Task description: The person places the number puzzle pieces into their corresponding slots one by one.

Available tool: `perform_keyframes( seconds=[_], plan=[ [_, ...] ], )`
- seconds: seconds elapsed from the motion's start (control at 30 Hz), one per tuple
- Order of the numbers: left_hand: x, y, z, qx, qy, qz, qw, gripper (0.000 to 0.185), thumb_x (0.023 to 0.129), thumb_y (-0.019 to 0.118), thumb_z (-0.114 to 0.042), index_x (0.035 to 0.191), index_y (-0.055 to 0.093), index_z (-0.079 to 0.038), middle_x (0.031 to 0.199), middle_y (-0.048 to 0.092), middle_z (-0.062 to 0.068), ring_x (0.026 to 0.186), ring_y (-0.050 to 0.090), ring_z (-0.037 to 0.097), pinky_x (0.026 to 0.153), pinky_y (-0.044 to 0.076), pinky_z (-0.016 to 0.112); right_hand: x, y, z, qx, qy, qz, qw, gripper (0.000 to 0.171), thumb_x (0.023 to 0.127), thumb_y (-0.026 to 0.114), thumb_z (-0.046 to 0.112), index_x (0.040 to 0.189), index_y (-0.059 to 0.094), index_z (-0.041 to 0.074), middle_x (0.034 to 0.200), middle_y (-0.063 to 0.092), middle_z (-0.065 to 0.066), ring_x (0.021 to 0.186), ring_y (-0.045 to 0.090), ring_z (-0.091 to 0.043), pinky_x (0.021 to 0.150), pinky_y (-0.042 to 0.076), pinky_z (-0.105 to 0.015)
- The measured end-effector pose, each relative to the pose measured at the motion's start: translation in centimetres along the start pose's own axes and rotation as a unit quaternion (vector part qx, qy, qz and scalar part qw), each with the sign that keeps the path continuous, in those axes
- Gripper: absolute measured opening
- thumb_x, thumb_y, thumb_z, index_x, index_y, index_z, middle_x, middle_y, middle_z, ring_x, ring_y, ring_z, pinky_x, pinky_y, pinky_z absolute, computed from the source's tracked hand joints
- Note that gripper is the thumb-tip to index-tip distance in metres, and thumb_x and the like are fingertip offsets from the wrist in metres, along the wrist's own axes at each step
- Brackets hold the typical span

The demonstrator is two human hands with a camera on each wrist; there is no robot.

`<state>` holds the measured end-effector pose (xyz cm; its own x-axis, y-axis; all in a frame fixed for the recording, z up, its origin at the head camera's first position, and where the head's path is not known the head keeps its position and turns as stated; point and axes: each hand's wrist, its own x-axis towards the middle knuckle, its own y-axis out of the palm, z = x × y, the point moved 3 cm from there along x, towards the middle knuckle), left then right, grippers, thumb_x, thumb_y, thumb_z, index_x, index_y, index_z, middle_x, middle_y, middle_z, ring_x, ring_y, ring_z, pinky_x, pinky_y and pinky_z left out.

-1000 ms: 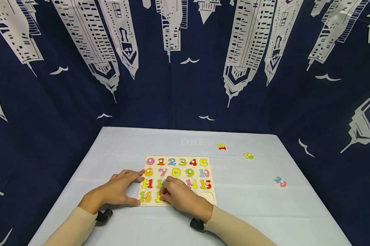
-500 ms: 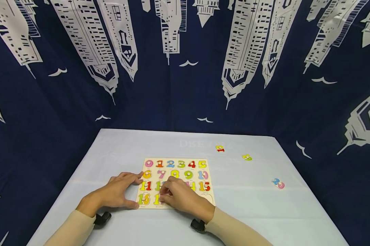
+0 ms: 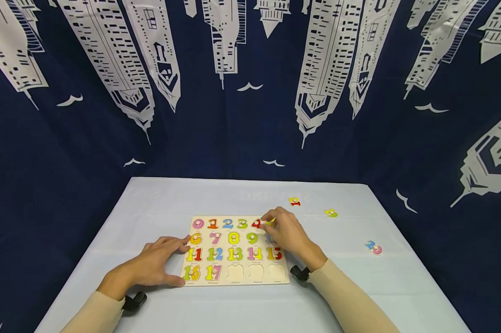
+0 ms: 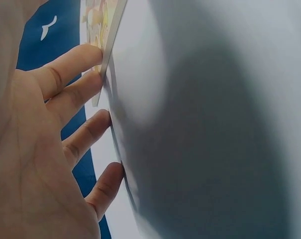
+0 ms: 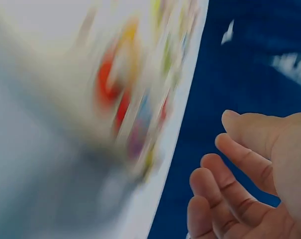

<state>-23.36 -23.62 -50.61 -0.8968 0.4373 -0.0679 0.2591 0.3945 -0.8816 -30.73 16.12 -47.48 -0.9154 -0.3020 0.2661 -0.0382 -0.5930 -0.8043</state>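
Note:
A wooden number puzzle board [image 3: 236, 280] lies on the white table, with coloured numbers 0 to 17 set in it and three bare slots in its bottom row. My left hand [image 3: 160, 262] lies flat on the table, fingers straight against the board's left edge [image 4: 110, 45]. My right hand [image 3: 284, 230] hovers over the board's upper right corner by the 5, relaxed fingers [image 5: 225, 169] holding nothing. The right wrist view is blurred.
Three loose number pieces lie on the table beyond the board: a red and yellow one [image 3: 294, 201], a yellow-green one [image 3: 331, 213], and a blue and pink 20 [image 3: 373, 247] to the right. A dark blue curtain with skyscraper prints surrounds the table.
My right hand has left the bottom row near the 17 and moved up and right to the board's top right corner. The 17 now sits uncovered. The left hand has stayed put.

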Motion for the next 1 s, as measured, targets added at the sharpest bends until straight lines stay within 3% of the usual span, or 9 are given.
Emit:
perform_keyframes(
  seconds=[0.13,0.33,0.57,0.67,0.9,1.0],
  plan=[
    [-0.4,-0.1,0.1,0.001,0.003,-0.003,1.0,0.085,0.079,0.105,-0.059,0.151,0.071,-0.029,0.184,0.052,-0.007,0.165,0.048,0.035,0.122,0.042,0.067,1.5,-1.7,-4.9,-0.011,0.047,-0.025,0.999,0.028,0.105,0.088,0.016,0.132,0.085,0.008,0.131,0.08,-0.013,0.106,0.076,-0.026,0.096,0.064,-0.045],
    [-0.8,-0.2,0.2,-0.003,-0.003,-0.003,1.0,0.085,0.078,0.106,-0.057,0.151,0.071,-0.029,0.184,0.052,-0.006,0.164,0.049,0.036,0.123,0.042,0.071,3.9,-2.8,-10.4,0.001,0.082,-0.014,0.997,0.041,0.11,0.081,0.014,0.149,0.076,0.003,0.143,0.072,-0.023,0.114,0.075,-0.034,0.103,0.063,-0.054],
    [-0.8,0.2,0.5,-0.011,0.0,0.0,0.9999,0.085,0.08,0.105,-0.058,0.152,0.07,-0.031,0.185,0.051,-0.008,0.166,0.047,0.035,0.121,0.042,0.069,5.5,-2.8,-13.2,-0.011,0.092,0.011,0.996,0.045,0.111,0.076,0.007,0.156,0.071,0.001,0.16,0.066,-0.028,0.136,0.072,-0.044,0.121,0.058,-0.062],
    [-0.8,0.4,0.6,-0.012,0.003,0.0,0.9999,0.087,0.079,0.105,-0.06,0.152,0.069,-0.031,0.186,0.049,-0.007,0.166,0.047,0.035,0.121,0.042,0.068,5.6,-2.6,-13.6,-0.017,0.104,0.023,0.994,0.041,0.112,0.073,0.005,0.153,0.073,0.001,0.159,0.068,-0.028,0.142,0.069,-0.045,0.126,0.056,-0.063],
    [-0.4,0.4,0.5,0.004,0.015,-0.023,0.9996,0.092,0.073,0.106,-0.068,0.149,0.071,-0.03,0.184,0.051,-0.008,0.165,0.049,0.034,0.119,0.042,0.065,5.6,-2.9,-13.8,-0.027,0.121,-0.011,0.992,0.022,0.113,0.072,0.003,0.131,0.084,-0.001,0.13,0.074,-0.025,0.109,0.07,-0.034,0.101,0.061,-0.053],
    [-0.1,0.2,0.4,0.022,0.017,-0.032,0.9991,0.096,0.072,0.106,-0.071,0.151,0.071,-0.03,0.182,0.054,-0.009,0.164,0.051,0.033,0.119,0.044,0.064,5.7,-2.9,-13.9,-0.03,0.127,-0.01,0.991,0.018,0.113,0.073,0.006,0.126,0.085,0.0,0.124,0.073,-0.022,0.106,0.069,-0.032,0.099,0.061,-0.05]
  ],
)
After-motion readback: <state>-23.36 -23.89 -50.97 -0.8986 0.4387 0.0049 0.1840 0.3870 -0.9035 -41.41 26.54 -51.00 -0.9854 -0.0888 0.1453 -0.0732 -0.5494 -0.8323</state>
